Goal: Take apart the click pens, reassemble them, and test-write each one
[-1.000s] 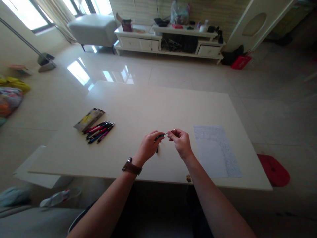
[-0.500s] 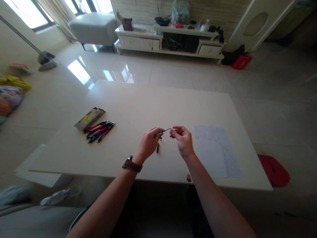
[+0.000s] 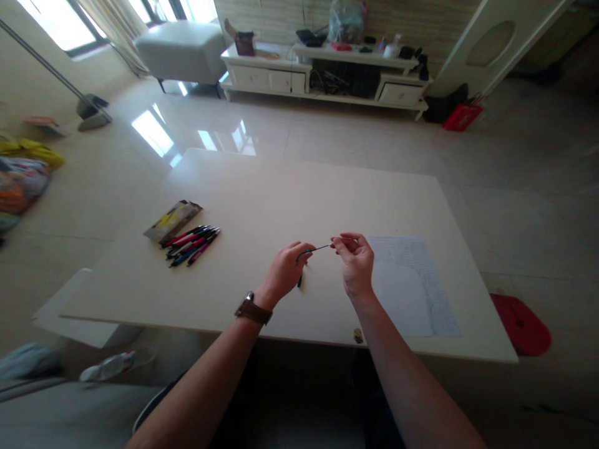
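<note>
My left hand [image 3: 287,265], with a watch on its wrist, is closed around a dark pen barrel [image 3: 305,253] with a green tint, mostly covered by the fingers. A thin dark pen refill [image 3: 321,248] bridges the gap between the hands. Its far end is pinched in the fingertips of my right hand [image 3: 356,259]. On the table below the left hand lies a small black pen part [image 3: 300,280], partly hidden by that hand.
Several pens [image 3: 191,243] lie beside an opened pen packet [image 3: 173,221] at the table's left. Written paper [image 3: 407,287] lies under and beside my right forearm. A small yellow-brown object [image 3: 358,335] sits at the near table edge [image 3: 309,340]. A red stool [image 3: 521,324] stands at the right.
My right hand has moved right, away from the left, and more of the thin refill shows between them. The camera view has shifted slightly.
</note>
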{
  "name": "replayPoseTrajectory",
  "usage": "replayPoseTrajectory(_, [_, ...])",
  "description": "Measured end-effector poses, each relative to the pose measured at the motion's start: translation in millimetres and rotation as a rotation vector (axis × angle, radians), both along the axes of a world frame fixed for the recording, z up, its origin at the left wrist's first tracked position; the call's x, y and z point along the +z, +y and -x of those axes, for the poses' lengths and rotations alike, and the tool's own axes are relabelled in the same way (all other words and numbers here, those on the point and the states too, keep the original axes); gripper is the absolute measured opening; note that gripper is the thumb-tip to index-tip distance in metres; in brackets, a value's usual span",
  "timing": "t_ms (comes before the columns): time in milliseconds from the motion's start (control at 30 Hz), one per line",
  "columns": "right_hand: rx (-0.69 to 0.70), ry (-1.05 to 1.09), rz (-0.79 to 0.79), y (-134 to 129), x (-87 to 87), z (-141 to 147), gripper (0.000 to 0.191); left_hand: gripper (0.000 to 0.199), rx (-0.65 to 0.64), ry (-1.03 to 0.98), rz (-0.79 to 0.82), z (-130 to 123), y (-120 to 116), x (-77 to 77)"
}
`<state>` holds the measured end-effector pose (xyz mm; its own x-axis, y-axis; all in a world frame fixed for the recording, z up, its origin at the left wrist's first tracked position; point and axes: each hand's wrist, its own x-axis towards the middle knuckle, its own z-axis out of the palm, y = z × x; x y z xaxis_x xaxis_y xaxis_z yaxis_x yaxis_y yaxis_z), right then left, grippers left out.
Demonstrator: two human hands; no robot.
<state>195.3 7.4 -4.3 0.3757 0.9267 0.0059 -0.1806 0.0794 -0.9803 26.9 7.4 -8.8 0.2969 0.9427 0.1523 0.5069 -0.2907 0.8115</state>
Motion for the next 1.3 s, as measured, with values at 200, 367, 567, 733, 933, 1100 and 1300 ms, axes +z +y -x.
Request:
replayPoseTrajectory(200, [-0.011, 0.010, -0.009, 1.6, -0.9, -3.5, 0.029, 0.020, -0.007, -0.016, -0.008, -0.2, 0.4, 0.9])
replayPoseTrajectory(367, [0.065, -0.009, -0.016, -1.6, -1.5, 4.9, 0.028, 0.020, -0.014, -0.020, -0.017, 0.1, 0.0, 1.4])
replayPoseTrajectory(567, [-0.050, 0.005, -0.009, -1.9, 3.7, 4.1, 0.032, 0.020, -0.013, -0.014, -0.024, 0.6, -0.4, 1.8])
replayPoseTrajectory(733, [-0.050, 0.012, 0.003, -1.4, 4.0, 2.5, 0.032, 0.020, -0.015, -0.010, -0.019, 0.0, -0.7, 2.2])
replayPoseTrajectory(933, [-0.064, 0.020, 0.002, -0.9, 2.8, 2.6, 0.032, 0.020, -0.021, -0.016, -0.022, 0.9, -0.5, 1.2])
replayPoseTrajectory(1100, [-0.005, -0.009, 0.036, -2.6, -1.0, 8.0, 0.034, 0.019, -0.021, -0.034, -0.035, -1.4, -1.7, 3.2])
replayPoseTrajectory(1300, [0.177, -0.023, 0.039, -6.1, -7.9, 15.0, 0.035, 0.016, -0.007, -0.086, 0.025, -4.6, -2.4, 7.0])
